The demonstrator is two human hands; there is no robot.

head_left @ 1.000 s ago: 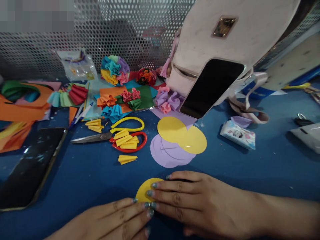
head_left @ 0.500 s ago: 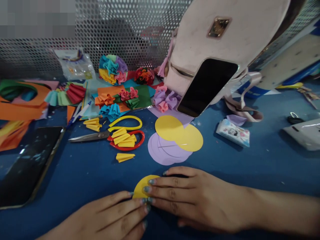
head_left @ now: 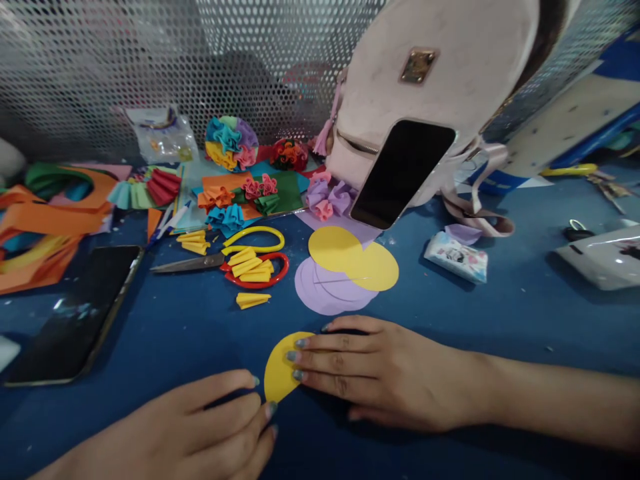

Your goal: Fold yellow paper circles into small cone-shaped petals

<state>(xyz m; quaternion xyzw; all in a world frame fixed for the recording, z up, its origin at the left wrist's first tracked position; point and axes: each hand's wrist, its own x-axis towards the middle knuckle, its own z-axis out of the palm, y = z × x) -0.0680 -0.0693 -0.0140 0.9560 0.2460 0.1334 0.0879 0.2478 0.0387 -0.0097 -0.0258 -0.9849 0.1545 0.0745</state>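
A yellow paper circle folded into a half (head_left: 280, 368) lies on the blue table. My right hand (head_left: 373, 373) rests flat on it, its fingertips pressing the paper's right side and covering part of it. At the paper's lower left is my left hand (head_left: 205, 423), fingers loosely bent and apart, one fingertip by the bottom corner. Just beyond are two yellow paper circles (head_left: 334, 249), overlapping a pile of lilac circles (head_left: 320, 297) with a needle-like stick on top. Small yellow folded paper pieces (head_left: 254, 267) lie on the scissors (head_left: 210, 261), and another piece (head_left: 253, 300) sits nearer to me.
A black phone (head_left: 75, 317) lies at left beside orange paper scraps (head_left: 55, 220). A second phone (head_left: 403, 173) leans on a pale pink backpack (head_left: 435, 120). Paper flowers (head_left: 231, 143) stand along the perforated metal panel (head_left: 280, 60). A tissue pack (head_left: 457, 257) lies at right.
My left hand has drawn back left and down from the fold, its fingers bending more. More of the yellow paper shows. The right hand stays on it, while the whole view has shifted slightly.
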